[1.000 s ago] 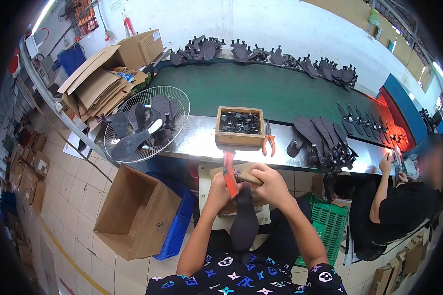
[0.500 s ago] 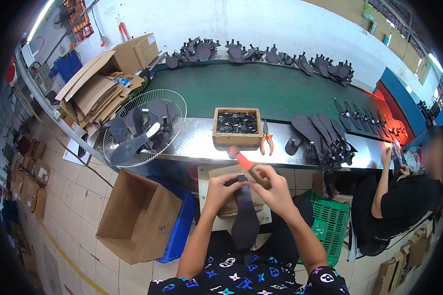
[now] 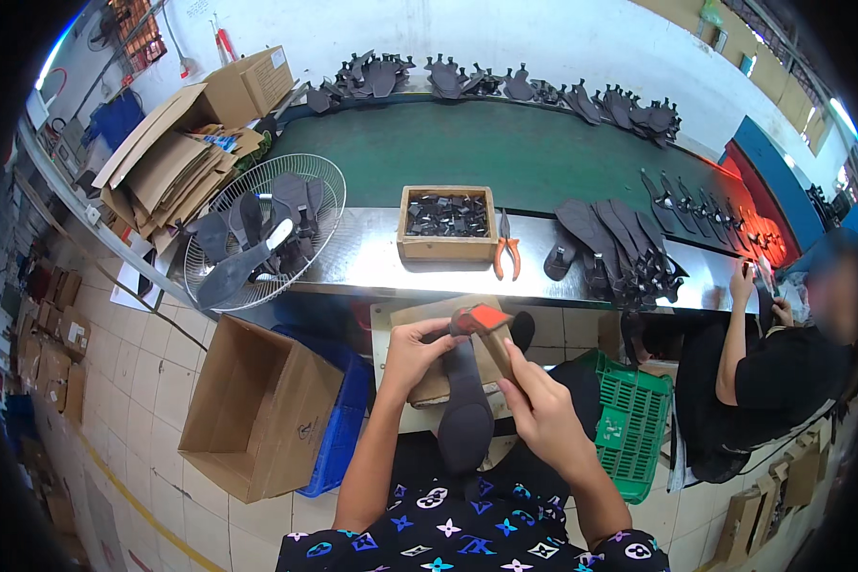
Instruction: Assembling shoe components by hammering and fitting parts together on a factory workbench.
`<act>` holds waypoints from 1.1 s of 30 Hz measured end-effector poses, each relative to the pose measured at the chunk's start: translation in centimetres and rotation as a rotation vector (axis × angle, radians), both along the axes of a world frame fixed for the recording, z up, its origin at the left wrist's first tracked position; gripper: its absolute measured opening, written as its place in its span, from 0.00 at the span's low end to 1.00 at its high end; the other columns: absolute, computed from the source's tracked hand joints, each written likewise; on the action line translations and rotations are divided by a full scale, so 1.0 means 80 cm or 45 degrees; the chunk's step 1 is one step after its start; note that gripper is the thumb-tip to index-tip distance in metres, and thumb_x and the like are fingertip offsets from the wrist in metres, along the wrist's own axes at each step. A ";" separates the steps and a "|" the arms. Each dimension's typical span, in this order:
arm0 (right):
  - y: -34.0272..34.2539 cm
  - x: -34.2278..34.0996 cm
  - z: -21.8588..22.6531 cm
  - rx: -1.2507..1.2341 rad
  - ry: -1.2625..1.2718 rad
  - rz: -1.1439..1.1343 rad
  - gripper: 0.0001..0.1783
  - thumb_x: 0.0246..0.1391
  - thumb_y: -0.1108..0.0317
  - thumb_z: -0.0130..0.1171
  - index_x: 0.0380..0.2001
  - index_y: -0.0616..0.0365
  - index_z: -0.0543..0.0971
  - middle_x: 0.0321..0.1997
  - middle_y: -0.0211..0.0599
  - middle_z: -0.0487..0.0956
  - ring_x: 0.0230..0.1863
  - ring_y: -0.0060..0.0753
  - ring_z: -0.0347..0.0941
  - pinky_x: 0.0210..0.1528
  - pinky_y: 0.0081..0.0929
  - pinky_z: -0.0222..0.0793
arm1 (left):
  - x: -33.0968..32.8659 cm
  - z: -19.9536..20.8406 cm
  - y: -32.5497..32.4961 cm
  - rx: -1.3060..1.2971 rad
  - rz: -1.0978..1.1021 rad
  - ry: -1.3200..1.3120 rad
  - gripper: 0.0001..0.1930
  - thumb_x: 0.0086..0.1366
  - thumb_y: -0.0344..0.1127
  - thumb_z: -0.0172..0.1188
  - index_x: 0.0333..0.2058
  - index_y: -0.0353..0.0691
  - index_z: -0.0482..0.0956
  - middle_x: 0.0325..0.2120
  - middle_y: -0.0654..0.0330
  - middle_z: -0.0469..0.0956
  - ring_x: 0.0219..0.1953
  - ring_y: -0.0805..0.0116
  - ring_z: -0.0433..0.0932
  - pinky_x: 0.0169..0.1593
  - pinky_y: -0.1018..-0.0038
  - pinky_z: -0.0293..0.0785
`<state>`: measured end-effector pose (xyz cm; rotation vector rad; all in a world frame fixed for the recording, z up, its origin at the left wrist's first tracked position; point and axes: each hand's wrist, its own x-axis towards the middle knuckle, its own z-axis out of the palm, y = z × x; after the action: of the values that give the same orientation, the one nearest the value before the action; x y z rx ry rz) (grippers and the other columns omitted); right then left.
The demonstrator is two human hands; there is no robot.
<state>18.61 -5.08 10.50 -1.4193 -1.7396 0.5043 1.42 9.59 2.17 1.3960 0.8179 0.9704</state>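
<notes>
A dark grey shoe sole (image 3: 465, 429) lies lengthwise before me, its broad end toward my body and its narrow end over a cardboard-covered block (image 3: 433, 389). My left hand (image 3: 416, 355) pinches the narrow end between thumb and fingers. A hammer with a red-orange head (image 3: 481, 320) and a wooden handle is gripped in my right hand (image 3: 546, 408). Its head is right over the sole's narrow end, hiding the tip there; whether it touches cannot be told.
Beyond lies a bench with a wooden box (image 3: 445, 250) of small black parts, orange-handled pliers (image 3: 507, 250), stacked soles (image 3: 596, 238) and a wire basket (image 3: 329, 214). A carton (image 3: 291, 429) stands left, a green crate (image 3: 633, 419) right. A co-worker (image 3: 782, 367) sits at right.
My right hand has left the sole's tip and moved down along the hammer handle. The hammer head has swung over the narrow end. The whole view has shifted slightly.
</notes>
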 end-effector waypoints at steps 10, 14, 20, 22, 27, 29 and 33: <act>-0.002 0.002 0.041 0.169 -0.176 -0.008 0.30 0.61 0.75 0.57 0.65 0.66 0.65 0.40 0.53 0.77 0.31 0.52 0.77 0.35 0.39 0.74 | -0.015 -0.011 -0.001 0.240 -0.019 0.286 0.46 0.55 0.36 0.72 0.68 0.32 0.56 0.48 0.56 0.83 0.55 0.59 0.79 0.57 0.69 0.71; -0.017 -0.004 0.064 0.280 -0.214 -0.054 0.27 0.63 0.76 0.53 0.64 0.67 0.66 0.51 0.51 0.79 0.45 0.47 0.80 0.49 0.31 0.76 | -0.022 -0.013 -0.010 0.573 -0.021 0.767 0.70 0.53 0.54 0.73 0.68 0.30 0.19 0.62 0.63 0.72 0.72 0.55 0.53 0.74 0.56 0.37; 0.021 -0.029 0.073 0.014 0.010 -0.046 0.29 0.58 0.80 0.58 0.62 0.75 0.64 0.51 0.61 0.78 0.49 0.53 0.80 0.50 0.40 0.74 | -0.021 -0.003 -0.009 0.538 -0.024 0.940 0.68 0.53 0.57 0.70 0.70 0.32 0.22 0.62 0.65 0.73 0.72 0.58 0.56 0.72 0.43 0.23; 0.009 -0.026 0.084 0.424 -0.133 -0.209 0.15 0.61 0.76 0.56 0.50 0.70 0.72 0.31 0.46 0.75 0.28 0.35 0.72 0.32 0.26 0.68 | -0.020 0.001 -0.008 0.537 -0.009 0.968 0.67 0.53 0.56 0.70 0.70 0.33 0.24 0.62 0.66 0.72 0.72 0.59 0.57 0.72 0.43 0.22; -0.006 -0.023 0.056 0.157 -0.099 -0.156 0.22 0.63 0.74 0.54 0.58 0.70 0.69 0.30 0.46 0.77 0.28 0.32 0.75 0.31 0.24 0.69 | -0.023 0.001 -0.016 0.521 0.035 0.842 0.60 0.53 0.56 0.71 0.73 0.43 0.38 0.64 0.70 0.69 0.72 0.62 0.56 0.71 0.40 0.20; 0.009 -0.018 0.028 0.102 0.100 -0.127 0.18 0.60 0.75 0.58 0.52 0.70 0.73 0.34 0.54 0.78 0.32 0.44 0.78 0.36 0.31 0.72 | -0.027 0.001 -0.018 0.499 -0.056 1.094 0.54 0.53 0.55 0.70 0.71 0.48 0.49 0.64 0.69 0.69 0.72 0.63 0.55 0.71 0.40 0.21; 0.006 0.021 0.024 0.379 -0.025 -0.131 0.21 0.55 0.82 0.58 0.54 0.69 0.74 0.41 0.55 0.80 0.37 0.48 0.81 0.39 0.33 0.76 | -0.023 0.015 -0.009 0.788 0.035 1.036 0.22 0.56 0.48 0.68 0.50 0.52 0.83 0.54 0.65 0.79 0.65 0.59 0.68 0.71 0.40 0.35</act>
<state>20.25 -4.58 12.42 -1.2949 -1.6673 0.1669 -0.41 8.86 3.35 2.3960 1.1770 0.6779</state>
